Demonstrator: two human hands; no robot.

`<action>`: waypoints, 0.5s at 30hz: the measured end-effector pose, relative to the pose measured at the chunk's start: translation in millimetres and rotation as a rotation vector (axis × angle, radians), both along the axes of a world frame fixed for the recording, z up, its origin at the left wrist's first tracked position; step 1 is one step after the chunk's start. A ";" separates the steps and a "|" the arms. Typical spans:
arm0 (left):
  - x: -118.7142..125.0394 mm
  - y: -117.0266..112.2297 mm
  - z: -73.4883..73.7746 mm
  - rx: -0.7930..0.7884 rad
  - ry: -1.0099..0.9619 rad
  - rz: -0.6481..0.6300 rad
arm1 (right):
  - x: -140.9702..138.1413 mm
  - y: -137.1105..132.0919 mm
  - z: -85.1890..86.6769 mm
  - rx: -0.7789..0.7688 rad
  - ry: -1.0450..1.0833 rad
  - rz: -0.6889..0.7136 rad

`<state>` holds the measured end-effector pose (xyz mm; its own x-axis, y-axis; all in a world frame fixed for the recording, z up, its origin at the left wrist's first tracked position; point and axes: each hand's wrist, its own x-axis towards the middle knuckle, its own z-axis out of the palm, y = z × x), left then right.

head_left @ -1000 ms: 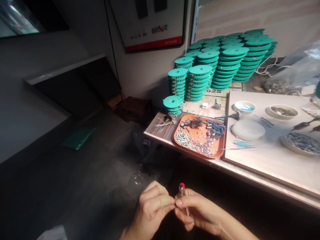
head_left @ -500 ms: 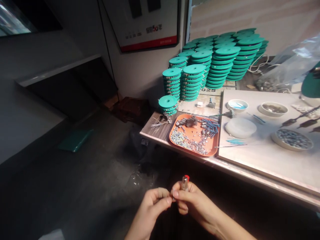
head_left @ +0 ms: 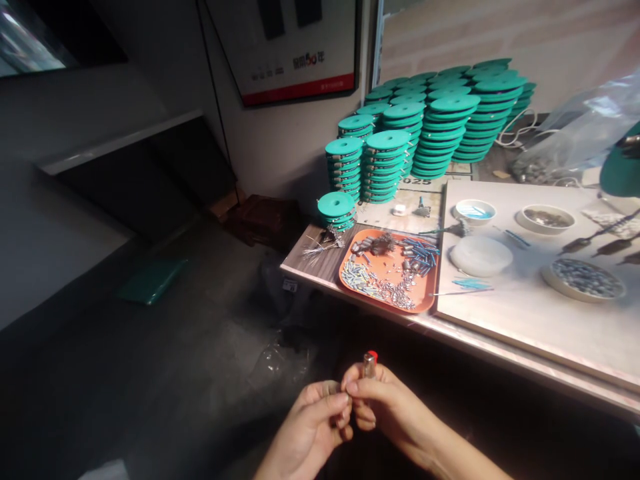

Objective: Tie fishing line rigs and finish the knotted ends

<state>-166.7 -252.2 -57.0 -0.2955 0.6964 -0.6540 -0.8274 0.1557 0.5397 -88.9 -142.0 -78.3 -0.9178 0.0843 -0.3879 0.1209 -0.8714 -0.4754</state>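
Note:
Both hands are held low, below the table's front edge, fingertips meeting. My right hand is closed around a small clear tube with a red cap, which sticks up between thumb and fingers. My left hand pinches something tiny against the right hand's fingertips; I cannot make out what it is.
An orange tray of small metal and blue parts sits at the table's left end. Behind it stand stacks of teal discs. White bowls, a white lid, tools and a plastic bag lie to the right. Dark floor spreads to the left.
The hands sank slightly and the left hand's fingers curled closer onto the right fingertips. The view shifted a little.

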 end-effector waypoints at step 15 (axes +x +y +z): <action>-1.0 2.1 11.6 -0.033 0.166 -0.053 | 0.0 0.8 -0.3 0.091 0.010 0.008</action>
<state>-167.7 -250.1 -45.4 -0.3648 0.6929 -0.6219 -0.7174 0.2166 0.6621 -88.9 -141.2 -78.6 -0.9224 0.1112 -0.3699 0.1229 -0.8235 -0.5539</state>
